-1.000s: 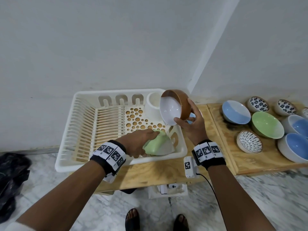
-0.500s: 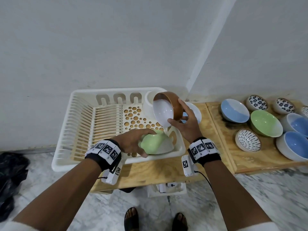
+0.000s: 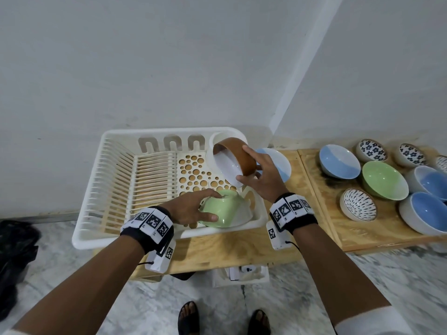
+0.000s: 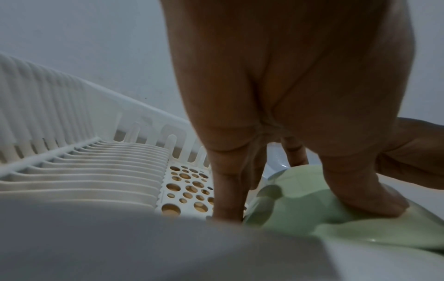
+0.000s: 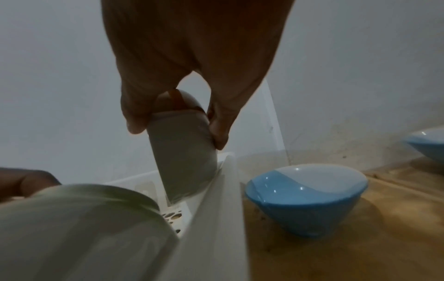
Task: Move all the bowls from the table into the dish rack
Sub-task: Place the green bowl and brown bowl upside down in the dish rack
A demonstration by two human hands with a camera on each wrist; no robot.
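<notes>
White plastic dish rack [image 3: 116,189] on the pale plywood counter [image 3: 242,247], hard against the grey wall; slotted plate ribs on the left side, a perforated tray floor [image 3: 193,175] on the right, a round cup holder in the far right corner.

Inside the rack, near right corner: one pale green bowl [image 3: 227,211], turned mouth-down on the perforated floor, foot ring uppermost. Left hand [image 3: 191,209] spread over its base, fingers [image 4: 360,194] curled round the foot and wall, thumb on the near side, gripping it. Contact with the rack floor plain enough in the left wrist view.

Above the same corner, tipped on its side: a brown bowl with white inside [image 3: 233,160], mouth facing left and toward the camera. Right hand [image 3: 261,177] pinching its rim, thumb on the white inner face, other fingers [image 5: 221,121] behind on the brown outer wall. Lower rim close over the rack's right wall in the right wrist view; touching or just clear, cannot tell.

Outside the rack, on the counter just beside its right wall: a blue and white bowl [image 5: 305,197], upright, nothing in it.

Farther right, on a second plywood board: a cluster of upright bowls, among them another blue and white one [image 3: 338,160], a green one [image 3: 384,180], two blue-lined ones [image 3: 428,209], several small patterned ones [image 3: 358,206]. All well apart from the rack.

Marbled floor [image 3: 314,298] below.
</notes>
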